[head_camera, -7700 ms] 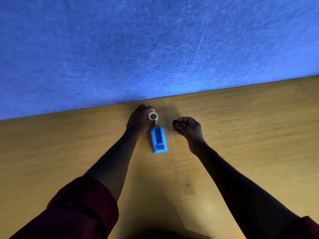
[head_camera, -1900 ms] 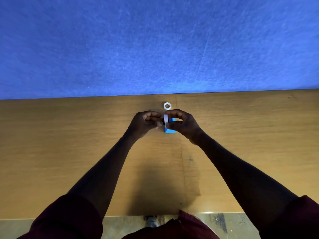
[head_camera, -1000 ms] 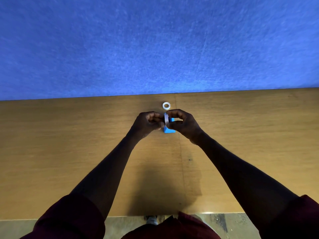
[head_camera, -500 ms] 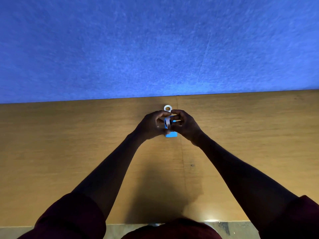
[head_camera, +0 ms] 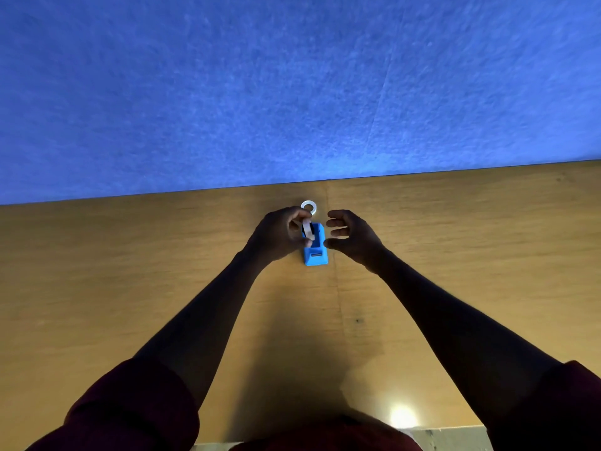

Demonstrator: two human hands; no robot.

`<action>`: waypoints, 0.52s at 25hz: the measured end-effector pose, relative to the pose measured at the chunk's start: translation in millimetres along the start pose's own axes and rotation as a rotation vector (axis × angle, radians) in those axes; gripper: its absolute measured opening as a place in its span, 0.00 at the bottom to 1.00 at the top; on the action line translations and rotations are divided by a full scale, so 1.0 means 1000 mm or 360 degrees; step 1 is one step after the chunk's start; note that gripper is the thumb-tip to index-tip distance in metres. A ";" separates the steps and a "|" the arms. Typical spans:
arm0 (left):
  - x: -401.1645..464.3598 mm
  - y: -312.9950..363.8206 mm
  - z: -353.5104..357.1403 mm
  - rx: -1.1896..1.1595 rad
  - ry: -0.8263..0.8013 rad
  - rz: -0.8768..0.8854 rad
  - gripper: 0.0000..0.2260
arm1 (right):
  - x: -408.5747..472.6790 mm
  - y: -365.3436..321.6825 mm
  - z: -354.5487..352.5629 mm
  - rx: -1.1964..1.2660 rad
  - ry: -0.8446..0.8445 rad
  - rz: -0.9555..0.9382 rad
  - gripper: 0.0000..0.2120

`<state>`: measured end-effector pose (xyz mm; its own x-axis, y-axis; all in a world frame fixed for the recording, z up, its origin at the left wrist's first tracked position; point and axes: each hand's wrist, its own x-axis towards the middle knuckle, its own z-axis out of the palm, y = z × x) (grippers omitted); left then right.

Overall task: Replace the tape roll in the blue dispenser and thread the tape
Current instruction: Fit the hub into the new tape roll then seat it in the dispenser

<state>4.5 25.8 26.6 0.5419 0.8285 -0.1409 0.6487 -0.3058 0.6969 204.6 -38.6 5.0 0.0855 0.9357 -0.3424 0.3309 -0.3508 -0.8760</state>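
Note:
The blue tape dispenser (head_camera: 316, 252) stands on the wooden table (head_camera: 130, 271), its cutter end toward me. My left hand (head_camera: 279, 236) pinches a white tape roll (head_camera: 307, 231) on edge over the dispenser's well; whether the roll sits fully in the well is hidden by my fingers. My right hand (head_camera: 351, 237) hovers just right of the dispenser, fingers spread, holding nothing. A second white tape ring (head_camera: 309, 207) lies flat on the table just behind the dispenser.
A blue felt wall panel (head_camera: 292, 92) rises straight from the table's far edge, close behind the ring. The near table edge (head_camera: 448, 429) runs along the bottom. A seam in the tabletop passes beside the dispenser.
My right hand has let go of the roll and drawn away to the right, fingers opening. My left hand still holds the roll, now lower over the dispenser.

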 end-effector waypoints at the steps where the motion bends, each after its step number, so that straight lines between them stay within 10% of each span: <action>1: 0.003 -0.002 0.001 0.0025 0.0004 0.0000 0.28 | 0.002 0.005 -0.002 -0.0045 -0.0003 0.0029 0.32; 13: 0.025 -0.010 0.017 0.0280 -0.0018 0.0003 0.26 | 0.018 0.034 0.012 -0.0583 -0.0193 0.0095 0.43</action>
<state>20.6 41.6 3.7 0.5487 0.8228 -0.1482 0.7305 -0.3857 0.5636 205.8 -33.6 -34.9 0.0105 0.8950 -0.4459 0.6441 -0.3472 -0.6817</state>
